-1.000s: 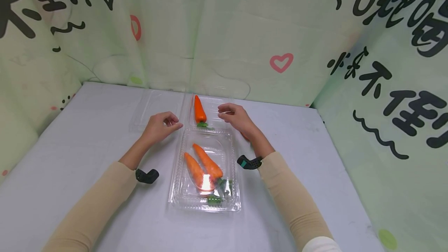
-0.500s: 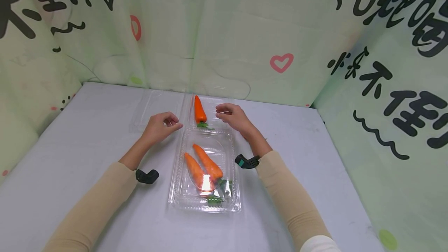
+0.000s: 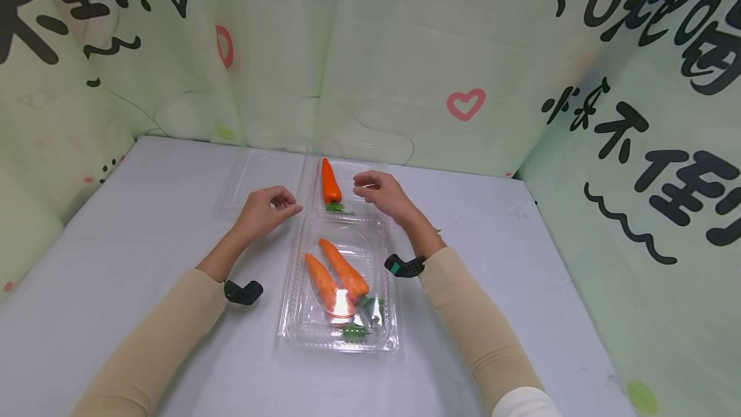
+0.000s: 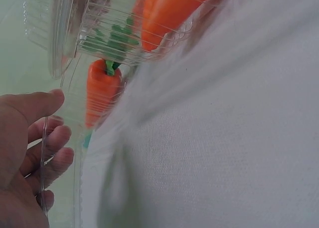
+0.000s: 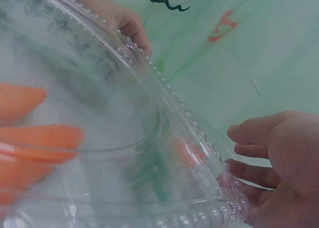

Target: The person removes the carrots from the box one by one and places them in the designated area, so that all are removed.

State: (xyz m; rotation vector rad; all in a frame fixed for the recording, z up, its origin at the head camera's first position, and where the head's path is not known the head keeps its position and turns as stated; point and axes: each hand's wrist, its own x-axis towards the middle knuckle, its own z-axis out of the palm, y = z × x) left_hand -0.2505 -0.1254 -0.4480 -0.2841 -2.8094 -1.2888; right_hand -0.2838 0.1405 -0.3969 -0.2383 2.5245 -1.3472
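- Right hand (image 3: 382, 192) has crept a bit to the left since a second ago, so it's nearer the far carrot (image 3: 330, 182); its forearm swung the same way, and a speck of green (image 3: 438, 230) now pokes out beside it; whatever that belongs to is hidden
- far carrot lies in the far box (image 3: 350, 166), toward the left side; tip points away, leafy end toward the person
- right hand is over the right part of that box, just beside the carrot; fingers loosely bent, with gaps showing in the right wrist view; can't tell if they touch plastic
- left hand (image 3: 262, 210) is just left of the far box; thumb stretched out, fingers relaxed and bent, apart from the thumb; a clear edge crosses the fingers in the left wrist view, but can't tell if they're touching it
- clear flap (image 3: 249, 172) spreads out left of the far box, behind the left hand
- near box (image 3: 312, 342) sits right in front of the far one; two near carrots (image 3: 345, 267) lie slantwise inside, tips away, under clear plastic with a bright glare
- black wrist cameras (image 3: 243, 291) on both arms; tan sleeves (image 3: 480, 327); white table (image 3: 162, 224); pale green curtain (image 3: 370, 50) around it
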